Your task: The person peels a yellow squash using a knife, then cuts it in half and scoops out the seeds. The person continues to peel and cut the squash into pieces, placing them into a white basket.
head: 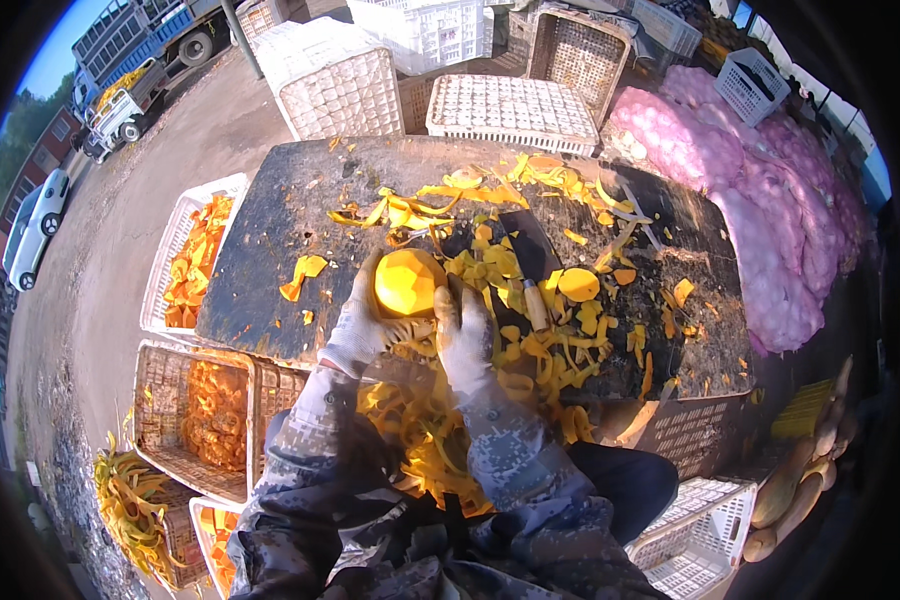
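My left hand (366, 324), in a pale work glove, grips the left side of a round, peeled orange squash (408, 283), whose surface shows flat cut facets. On its right side rest the fingers of my right hand (461, 322), gloved too. Both hands are over the near edge of a dark, worn board (270, 247). Yellow peel strips (412, 210) lie beyond the squash, and more peel is heaped below my hands. A wooden-looking handle (535, 305) lies among peel pieces just right of my right hand, beside a round cut slice (578, 285).
Crates of orange pieces (197, 262) and pulp (216, 420) stand at the left. White plastic crates (511, 109) line the far edge. Pink mesh sacks (765, 202) lie at the right, with long squashes (787, 495) at the lower right near another crate (694, 540).
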A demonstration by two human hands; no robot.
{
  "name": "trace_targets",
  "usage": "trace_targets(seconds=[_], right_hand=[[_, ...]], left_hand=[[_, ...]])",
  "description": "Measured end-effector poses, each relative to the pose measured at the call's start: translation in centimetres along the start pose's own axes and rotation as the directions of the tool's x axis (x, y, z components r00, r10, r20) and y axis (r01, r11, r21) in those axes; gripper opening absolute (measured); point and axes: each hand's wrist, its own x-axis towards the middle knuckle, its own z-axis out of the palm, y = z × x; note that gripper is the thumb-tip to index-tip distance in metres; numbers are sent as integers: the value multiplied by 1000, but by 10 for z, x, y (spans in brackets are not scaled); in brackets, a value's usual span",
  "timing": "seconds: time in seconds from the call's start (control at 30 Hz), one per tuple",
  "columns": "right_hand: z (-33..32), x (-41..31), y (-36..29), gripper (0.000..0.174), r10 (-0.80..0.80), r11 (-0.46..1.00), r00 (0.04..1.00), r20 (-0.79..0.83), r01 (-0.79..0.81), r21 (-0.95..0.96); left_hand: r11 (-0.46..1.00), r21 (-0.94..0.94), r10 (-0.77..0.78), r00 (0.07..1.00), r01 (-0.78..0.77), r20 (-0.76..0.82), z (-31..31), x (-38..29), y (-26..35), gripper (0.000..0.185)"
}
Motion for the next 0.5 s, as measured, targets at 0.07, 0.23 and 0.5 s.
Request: trace_targets(seconds=[0.07, 0.23, 0.5], right_hand=[[-8, 3, 5, 37, 21, 998, 1000, 22, -19, -59], [-63, 39, 43, 37, -147, 888, 989, -28, 119, -444], [-86, 79, 96, 45, 451, 459, 881, 144, -90, -884]], left_hand=[[996, 76, -47, 993, 56, -111, 10, 10, -5, 106], [969, 242, 65, 997, -51, -51, 14, 15, -3, 95], [907, 416, 75, 997, -65, -6, -9, 24, -3, 102]])
